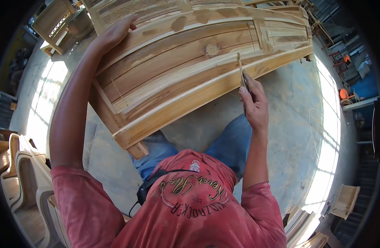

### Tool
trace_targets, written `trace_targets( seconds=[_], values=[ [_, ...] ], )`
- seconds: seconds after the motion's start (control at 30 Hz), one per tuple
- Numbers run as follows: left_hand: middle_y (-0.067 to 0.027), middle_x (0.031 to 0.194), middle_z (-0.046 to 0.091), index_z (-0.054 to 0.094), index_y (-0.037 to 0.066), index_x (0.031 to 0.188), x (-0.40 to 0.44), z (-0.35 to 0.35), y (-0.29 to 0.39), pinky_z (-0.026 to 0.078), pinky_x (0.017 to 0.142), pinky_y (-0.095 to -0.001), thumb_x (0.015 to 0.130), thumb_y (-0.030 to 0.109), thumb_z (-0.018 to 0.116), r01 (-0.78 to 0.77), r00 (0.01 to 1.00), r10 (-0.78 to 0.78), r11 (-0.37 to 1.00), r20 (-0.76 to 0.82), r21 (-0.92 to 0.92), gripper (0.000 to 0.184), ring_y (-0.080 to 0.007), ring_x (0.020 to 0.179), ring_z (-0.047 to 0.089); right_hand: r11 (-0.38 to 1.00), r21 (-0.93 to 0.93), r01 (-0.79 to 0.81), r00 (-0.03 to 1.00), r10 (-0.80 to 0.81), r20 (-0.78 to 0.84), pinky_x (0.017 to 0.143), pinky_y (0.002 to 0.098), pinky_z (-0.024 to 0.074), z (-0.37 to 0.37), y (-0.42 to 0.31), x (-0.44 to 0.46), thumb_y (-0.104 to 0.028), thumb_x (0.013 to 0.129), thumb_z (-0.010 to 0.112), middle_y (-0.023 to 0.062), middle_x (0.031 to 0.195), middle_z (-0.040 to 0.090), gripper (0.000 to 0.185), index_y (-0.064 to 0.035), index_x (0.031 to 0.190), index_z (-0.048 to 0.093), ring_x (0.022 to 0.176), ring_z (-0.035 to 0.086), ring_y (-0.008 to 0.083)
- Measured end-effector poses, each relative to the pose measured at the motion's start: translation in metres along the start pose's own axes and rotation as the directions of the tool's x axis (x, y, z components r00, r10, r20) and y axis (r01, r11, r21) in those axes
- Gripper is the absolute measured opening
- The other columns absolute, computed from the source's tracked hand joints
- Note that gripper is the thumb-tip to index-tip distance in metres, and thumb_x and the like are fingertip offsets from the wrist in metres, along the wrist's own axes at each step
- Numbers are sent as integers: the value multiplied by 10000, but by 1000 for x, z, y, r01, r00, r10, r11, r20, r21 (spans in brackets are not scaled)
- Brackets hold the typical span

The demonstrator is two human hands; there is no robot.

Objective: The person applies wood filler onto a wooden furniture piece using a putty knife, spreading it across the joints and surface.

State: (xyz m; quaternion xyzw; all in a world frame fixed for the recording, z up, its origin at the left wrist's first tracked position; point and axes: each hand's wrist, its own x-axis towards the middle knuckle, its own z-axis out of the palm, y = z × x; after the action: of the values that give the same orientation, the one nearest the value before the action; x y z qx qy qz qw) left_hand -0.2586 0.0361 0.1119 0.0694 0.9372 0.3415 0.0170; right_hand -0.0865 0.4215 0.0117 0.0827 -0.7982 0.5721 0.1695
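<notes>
A large wooden furniture piece (173, 66) with plank panels and raised rails lies tilted across the upper middle, over my knees. Darker brown patches mark its upper rail, and a pale round spot sits on the panel. My left hand (117, 33) rests on the upper rail at the left, fingers stretched over the wood. In my right hand (254, 99), near the lower front rail, a thin stick-like tool (240, 64) points upward, pinched between thumb and fingers. Brown material is on its tip, which is over the lower edge of the panel.
Curved wooden parts (24, 177) stand at the lower left. A wooden chair (53, 25) and a round container (80, 24) are at the upper left. A small wooden piece (345, 201) lies at the lower right. A thin cord (309, 128) lies on the floor (287, 144).
</notes>
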Motion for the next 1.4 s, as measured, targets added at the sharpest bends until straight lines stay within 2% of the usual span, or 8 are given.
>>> trace_targets(
  seconds=[0.27,0.47,0.6,0.7,0.83,1.0,1.17,1.4],
  values=[
    [-146,1052,611,596,-54,1072,-1,-1,3,396,929,-377,954,588,260,35,999,-35,999,6,-5,733,-267,961,542,942,-313,119,993,-116,30,711,246,414,6,-17,28,-51,842,625,63,930,514,428,-70,1270,613,773,474,168],
    [-125,1004,624,614,-33,1088,-12,-4,11,426,876,-349,939,597,348,50,999,-50,999,8,8,700,-244,921,558,939,-320,129,989,-97,113,741,216,398,10,1,21,-100,894,601,53,1027,553,414,-45,1304,580,817,487,141],
    [-127,1011,623,613,-34,1092,-11,3,22,428,875,-353,938,589,345,98,995,-98,995,4,-4,695,-246,920,560,978,-207,0,1000,5,22,752,259,443,11,-8,32,-146,910,609,111,1009,613,402,-23,1291,577,849,552,189],
    [-128,1017,623,613,-35,1094,-8,4,26,430,875,-356,938,583,343,159,987,-159,987,1,-22,692,-248,920,562,927,-323,189,980,-155,128,775,285,456,0,-17,58,-259,967,571,105,1028,651,423,11,1292,557,885,585,194],
    [-129,1024,623,612,-36,1098,-68,3,21,432,874,-360,938,575,340,268,963,-269,962,-11,-52,688,-250,919,564,792,-515,329,927,-168,335,689,309,445,-4,-66,92,-271,960,581,100,930,629,384,-34,1261,591,762,540,186],
    [-132,1033,622,610,-37,1103,-99,4,39,435,873,-365,937,565,335,226,974,-225,973,23,-50,682,-254,918,566,775,-588,233,971,-150,186,625,298,423,7,-90,69,-299,931,618,89,850,551,395,-89,1265,610,687,489,173],
    [-134,1041,622,609,-38,1108,-102,6,42,438,872,-370,937,555,331,171,985,-169,983,44,-59,677,-257,917,569,826,-556,91,985,8,172,621,304,426,32,-52,13,-192,898,635,91,806,516,369,-51,1239,623,660,474,200],
    [-136,1054,621,607,-40,1115,-101,9,55,442,870,-377,937,541,326,170,984,-169,985,54,-26,670,-261,915,573,807,-566,169,980,-74,187,630,368,454,52,-49,20,-165,894,621,129,801,522,310,-39,1176,645,643,510,270]
  ],
)
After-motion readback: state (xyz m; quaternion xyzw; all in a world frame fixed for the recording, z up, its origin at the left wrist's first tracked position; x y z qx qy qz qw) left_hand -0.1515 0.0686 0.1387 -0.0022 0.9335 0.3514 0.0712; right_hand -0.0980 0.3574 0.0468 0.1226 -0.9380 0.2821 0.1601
